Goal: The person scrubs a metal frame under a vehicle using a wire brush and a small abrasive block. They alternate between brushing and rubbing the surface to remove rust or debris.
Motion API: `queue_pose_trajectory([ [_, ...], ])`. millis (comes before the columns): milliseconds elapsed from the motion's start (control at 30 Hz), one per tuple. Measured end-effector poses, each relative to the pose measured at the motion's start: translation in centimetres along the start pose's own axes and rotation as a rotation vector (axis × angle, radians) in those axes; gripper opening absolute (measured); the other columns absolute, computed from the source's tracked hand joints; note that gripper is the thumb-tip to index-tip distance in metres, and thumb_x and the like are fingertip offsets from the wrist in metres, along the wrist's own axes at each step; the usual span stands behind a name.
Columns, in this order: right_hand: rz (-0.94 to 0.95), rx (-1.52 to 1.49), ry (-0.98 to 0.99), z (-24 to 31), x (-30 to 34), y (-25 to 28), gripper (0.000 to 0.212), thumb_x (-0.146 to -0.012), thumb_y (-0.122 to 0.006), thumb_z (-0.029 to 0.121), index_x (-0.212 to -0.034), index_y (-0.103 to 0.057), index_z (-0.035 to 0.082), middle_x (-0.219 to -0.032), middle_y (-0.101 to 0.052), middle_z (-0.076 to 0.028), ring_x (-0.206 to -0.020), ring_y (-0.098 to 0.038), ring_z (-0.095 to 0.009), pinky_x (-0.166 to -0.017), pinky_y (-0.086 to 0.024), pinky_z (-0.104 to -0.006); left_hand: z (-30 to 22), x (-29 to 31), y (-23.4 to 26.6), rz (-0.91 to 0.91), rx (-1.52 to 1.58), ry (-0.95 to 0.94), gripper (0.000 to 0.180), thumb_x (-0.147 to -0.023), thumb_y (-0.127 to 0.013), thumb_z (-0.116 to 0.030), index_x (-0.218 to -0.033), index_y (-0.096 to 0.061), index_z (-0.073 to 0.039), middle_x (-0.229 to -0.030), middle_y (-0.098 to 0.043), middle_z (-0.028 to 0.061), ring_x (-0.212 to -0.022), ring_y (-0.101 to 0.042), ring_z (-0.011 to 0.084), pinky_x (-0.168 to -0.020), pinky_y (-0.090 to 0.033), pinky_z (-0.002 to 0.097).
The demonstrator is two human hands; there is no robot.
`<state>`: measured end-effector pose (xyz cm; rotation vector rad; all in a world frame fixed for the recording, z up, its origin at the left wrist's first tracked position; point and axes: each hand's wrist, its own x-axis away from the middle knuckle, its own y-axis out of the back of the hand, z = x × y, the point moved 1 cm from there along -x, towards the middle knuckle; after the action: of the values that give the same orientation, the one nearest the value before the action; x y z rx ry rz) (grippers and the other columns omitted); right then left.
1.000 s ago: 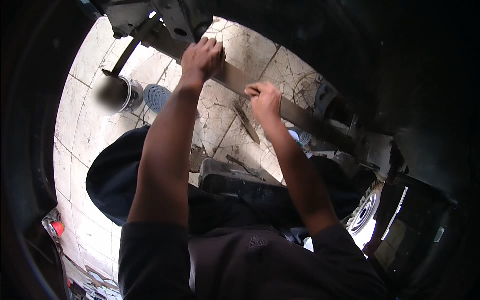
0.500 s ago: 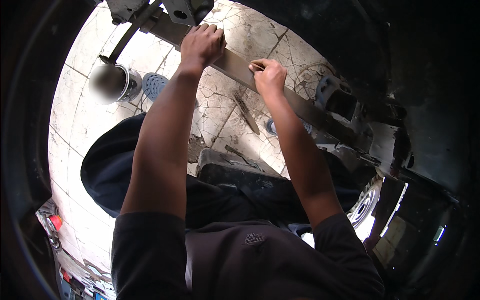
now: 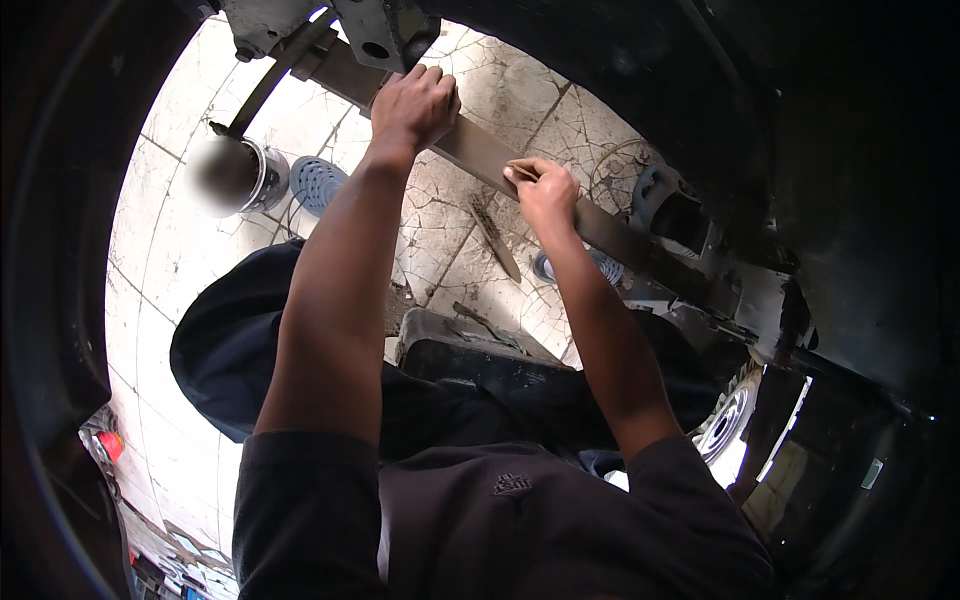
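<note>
A long flat metal bar (image 3: 472, 146), shaped like a vehicle's leaf spring, runs slantwise from the upper left to the lower right ahead of me. My left hand (image 3: 415, 105) is closed over its upper part, fingers wrapped across the far edge and out of sight. Further down the bar, my right hand (image 3: 548, 195) pinches a small folded tan piece of sandpaper (image 3: 522, 170) between thumb and fingers. The sandpaper is at the bar's surface; whether it touches cannot be made out.
Overhead and to the right are dark vehicle parts, with a metal bracket (image 3: 375, 35) beside my left hand. On the cracked tile floor (image 3: 440, 255) lie a wire brush (image 3: 493, 235), a bucket (image 3: 268, 178) and a perforated blue-grey sandal (image 3: 318, 185). A dark box (image 3: 480, 350) stands between my legs.
The whole view has shifted slightly down. My right hand with the sandpaper has come a little nearer to me against the bar; my left hand keeps its grip.
</note>
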<state>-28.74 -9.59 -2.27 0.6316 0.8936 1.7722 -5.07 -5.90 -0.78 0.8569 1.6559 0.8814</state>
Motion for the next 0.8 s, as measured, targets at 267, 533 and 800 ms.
queue_pose_trajectory([
  [267,0.056,0.185,0.028,1.7,-0.9,1.5,0.015,-0.085,-0.083,0.034,-0.095,-0.084,0.023,-0.096,-0.079,-0.002,-0.094,-0.071,-0.022,-0.089,-0.039,-0.044,0.0,0.4,0.0,0.007,0.011,0.017,0.017,-0.092,-0.067,-0.028,-0.089,-0.071,-0.012,-0.094,-0.07,0.006,-0.1,-0.068,0.0243,-0.096,-0.051,0.0382],
  [533,0.04,0.16,0.17,1.3,-2.7,1.5,0.013,-0.086,-0.082,0.032,-0.094,-0.084,0.023,-0.092,-0.077,-0.002,-0.092,-0.07,-0.023,-0.091,-0.036,-0.0421,-0.1,0.0,0.0,0.001,-0.018,0.015,0.016,-0.092,-0.066,-0.028,-0.09,-0.072,-0.013,-0.095,-0.071,0.0049,-0.101,-0.068,0.0236,-0.096,-0.051,0.0372],
  [800,0.123,0.134,0.211,0.6,-3.3,2.0,0.011,-0.088,-0.079,0.033,-0.093,-0.084,0.024,-0.095,-0.076,-0.003,-0.095,-0.068,-0.022,-0.093,-0.029,-0.0429,0.1,0.3,0.0,-0.029,-0.027,0.013,0.017,-0.092,-0.066,-0.028,-0.086,-0.07,-0.013,-0.092,-0.07,0.0029,-0.096,-0.068,0.022,-0.091,-0.052,0.0367],
])
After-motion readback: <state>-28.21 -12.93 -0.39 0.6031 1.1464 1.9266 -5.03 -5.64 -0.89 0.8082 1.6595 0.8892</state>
